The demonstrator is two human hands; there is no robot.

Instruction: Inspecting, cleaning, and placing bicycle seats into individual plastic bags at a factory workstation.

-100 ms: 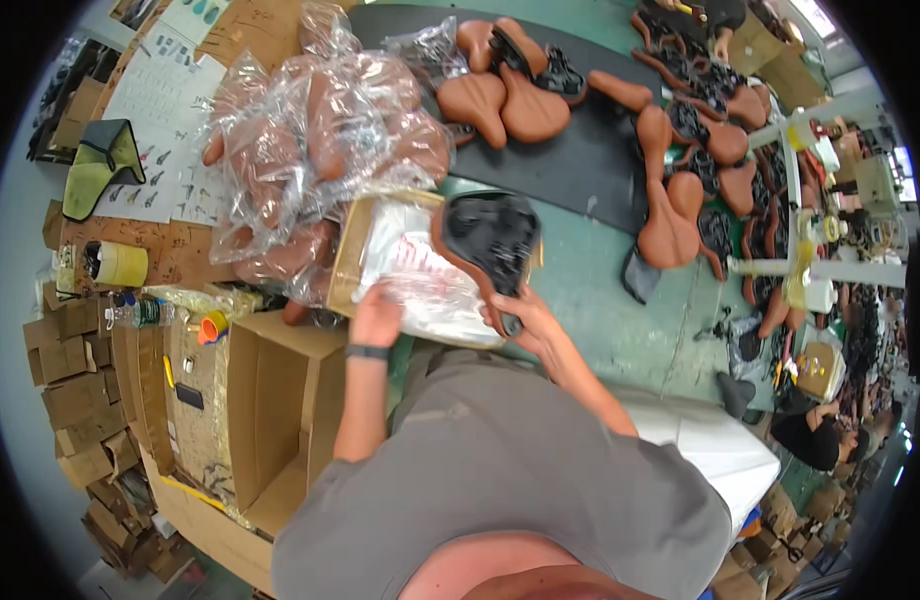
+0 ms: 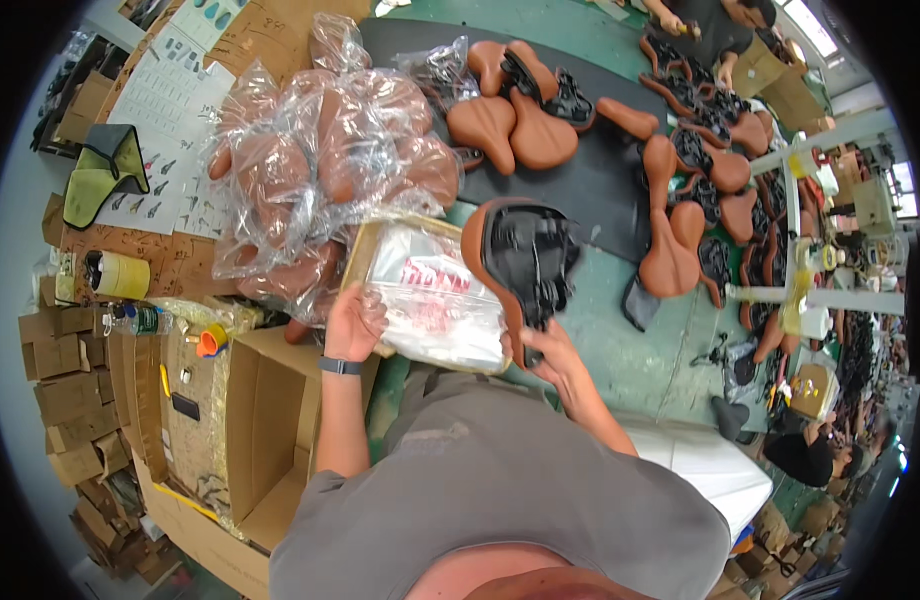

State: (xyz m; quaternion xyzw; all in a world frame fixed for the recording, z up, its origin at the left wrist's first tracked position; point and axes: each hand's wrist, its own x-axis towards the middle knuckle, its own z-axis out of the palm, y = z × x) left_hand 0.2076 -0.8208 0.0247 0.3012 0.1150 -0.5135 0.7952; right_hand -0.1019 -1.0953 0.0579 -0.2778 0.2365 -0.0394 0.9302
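My right hand (image 2: 552, 352) grips a bicycle saddle (image 2: 487, 247) by its narrow nose. The saddle has a brown cover, and its black underside with the rails is turned partly toward me. To its left, a shallow cardboard box (image 2: 356, 262) holds a stack of clear plastic bags (image 2: 432, 295) with red print. My left hand (image 2: 356, 322) is at the box's near left edge, beside the bags. Its fingers are loosely bent and slightly apart, and nothing shows in them.
Saddles wrapped in clear plastic (image 2: 330, 150) are heaped behind the box. Bare brown saddles (image 2: 543, 135) lie on a black mat (image 2: 608, 185) and along the green table's right. An open carton (image 2: 270, 430) stands at my left. Another person (image 2: 715, 30) works at the far right.
The saddle in my right hand has moved to the right and a little nearer, off the bags. My left hand has drawn back from the bags to the left.
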